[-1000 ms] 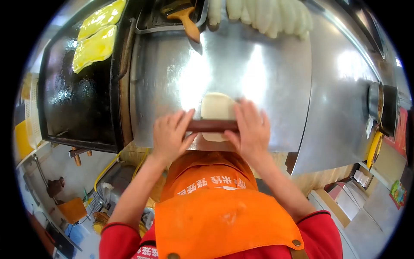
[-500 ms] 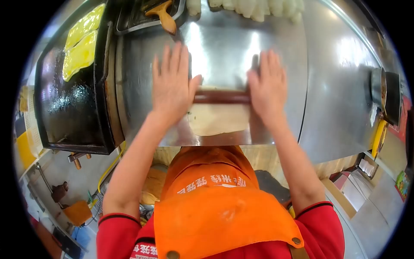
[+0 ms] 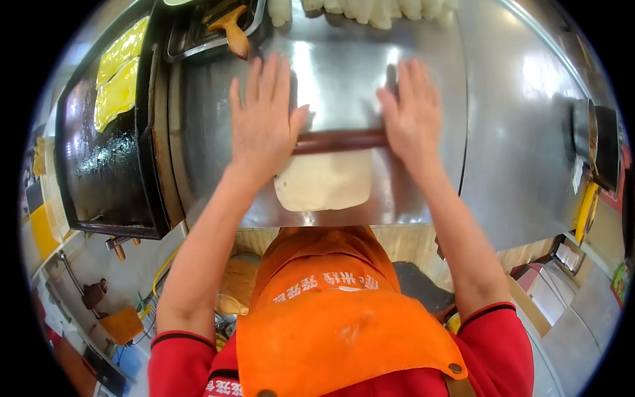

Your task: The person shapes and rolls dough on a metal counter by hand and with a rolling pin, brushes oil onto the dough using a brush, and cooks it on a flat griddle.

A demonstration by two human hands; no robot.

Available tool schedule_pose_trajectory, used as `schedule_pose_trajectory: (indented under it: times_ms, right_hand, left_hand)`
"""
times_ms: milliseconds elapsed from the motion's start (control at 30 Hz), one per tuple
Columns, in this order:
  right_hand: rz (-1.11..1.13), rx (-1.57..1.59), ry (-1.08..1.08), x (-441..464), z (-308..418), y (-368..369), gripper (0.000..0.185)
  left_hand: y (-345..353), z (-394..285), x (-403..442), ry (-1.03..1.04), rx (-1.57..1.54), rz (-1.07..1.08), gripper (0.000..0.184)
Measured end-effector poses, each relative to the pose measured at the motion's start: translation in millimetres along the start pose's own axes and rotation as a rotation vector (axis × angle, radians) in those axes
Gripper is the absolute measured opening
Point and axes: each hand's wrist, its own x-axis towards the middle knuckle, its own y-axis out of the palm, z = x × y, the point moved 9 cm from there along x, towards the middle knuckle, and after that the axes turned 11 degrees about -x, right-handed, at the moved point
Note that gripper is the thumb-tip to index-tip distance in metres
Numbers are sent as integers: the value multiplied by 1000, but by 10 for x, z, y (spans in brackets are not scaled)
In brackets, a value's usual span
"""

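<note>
A dark brown rolling pin (image 3: 340,141) lies crosswise at the far edge of a flat, pale sheet of dough (image 3: 324,182) on the steel worktop (image 3: 436,192). My left hand (image 3: 264,122) rests palm down over the pin's left end, its fingers stretched forward. Over the right end is my right hand (image 3: 413,119), also flat, with fingers extended and slightly blurred. Both palms hide the ends of the pin. The dough spreads from the pin towards the front edge of the worktop.
On the left, a black griddle (image 3: 109,185) carries two yellow, glossy sheets (image 3: 118,96). A wooden-handled brush (image 3: 231,33) lies on a metal tray (image 3: 173,47) at the back. Several dough pieces (image 3: 380,13) line the far edge. Metal pots (image 3: 583,132) stand at far right.
Both hands and the pin have moved forward, away from my body, and the fingers have stretched out from their curl around the pin. The dough sheet looks wider and more of it shows in front.
</note>
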Motion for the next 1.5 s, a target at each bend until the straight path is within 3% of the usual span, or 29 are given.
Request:
schedule_pose_trajectory:
  times_ms: [167,333,367,467,600,700,833,900,1100,1200,1367,1467,1500]
  right_hand:
    - [216,73,-137,-1004,130,-320,65]
    - [402,309,-95,-1547,169,-604,59]
    - [421,375,-87,-1556,198,-629,58]
    - [315,98,-99,-1128,404,-346,59]
    - [135,-51,-38,-259,365,-68,66]
    - [134,-114,-40,-274,413,-60,68]
    - [373,11,-187,-1276,680,-356,76]
    - [358,-16,-209,-1311,748,-390,76]
    - [157,-101,-164,-255,786,-90,68]
    - [157,-126,-152,-371,843,-135,70]
    - [334,24,-235,-1443,1040,-452,69]
    - [398,207,-231,-1600,1017,-569,70]
    - [399,277,-160,-1598,905,-580,64]
  left_hand:
    - [79,-616,-974,83,-224,259,67]
    - [-306,-828,-1264,344,-285,154,47]
    - [-281,-747,-1358,313,-341,203,50]
    - [-145,-267,-1221,63,-194,105,55]
    - [-100,143,-471,-55,-124,40,66]
    - [-90,209,-415,-48,-132,-14,66]
    - [-37,-69,-1383,-14,-230,181,66]
    - [-55,-135,-1597,-1,-259,196,66]
    - [-120,407,-696,-93,-173,-57,64]
    - [-113,393,-743,-65,-173,-12,63]
    - [-53,-45,-1732,26,-317,176,73]
    - [-135,-53,-1834,79,-444,170,62]
    - [-307,-144,-1788,124,-380,37,55]
